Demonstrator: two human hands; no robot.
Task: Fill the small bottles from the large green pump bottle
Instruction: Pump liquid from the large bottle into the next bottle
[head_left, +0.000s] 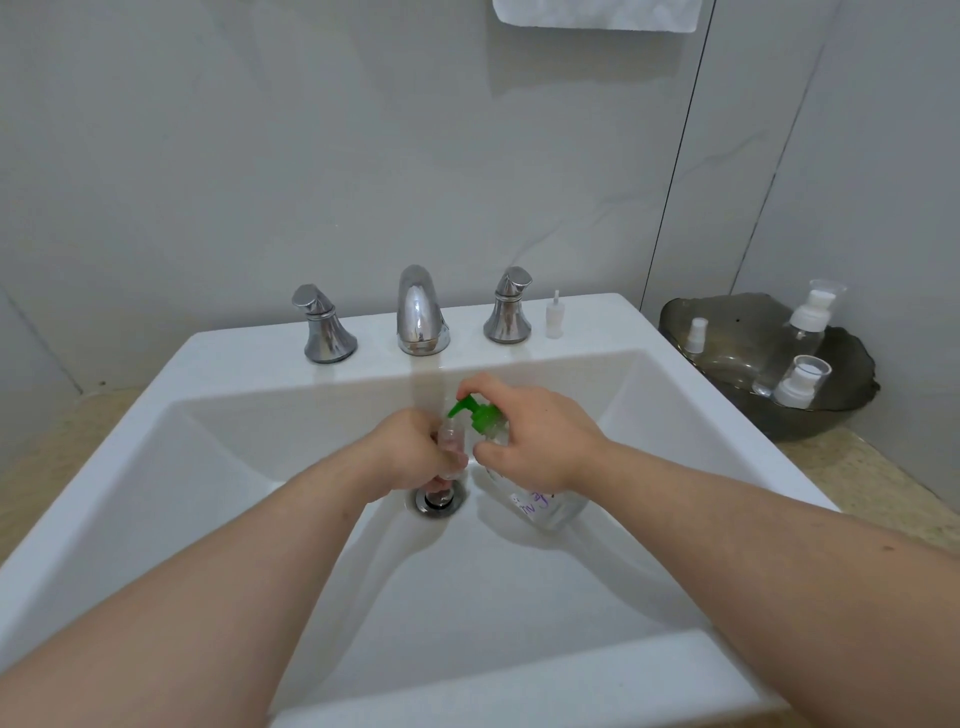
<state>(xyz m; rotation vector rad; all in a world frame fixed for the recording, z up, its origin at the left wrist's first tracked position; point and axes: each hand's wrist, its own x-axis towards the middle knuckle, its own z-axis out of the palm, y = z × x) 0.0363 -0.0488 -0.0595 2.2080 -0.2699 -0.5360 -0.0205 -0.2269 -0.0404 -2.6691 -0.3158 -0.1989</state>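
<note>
Small bottle (451, 441) pinched upright in the left hand (410, 452), grip curled round its sides, mouth just under the green nozzle (460, 408), low in the sink (208, 395) above the drain (439, 501). Right hand (535, 441) grip wrapped over the pump bottle (540, 499), forefinger on the pump top, thumb near the shoulder, base seemingly resting on the sink floor beside the drain. Judged mid-fill on this one; level inside too blurred to tell. Probably left to do: spare bottles (808, 332) capped in the dark bowl (727, 312) on the desk (857, 467) to the right, contents unreadable; a loose white cap (555, 317) standing on the sink ledge, likely due back on. Sloped sink walls on every side, faucet (422, 312) overhanging behind, open air above and toward the body.
</note>
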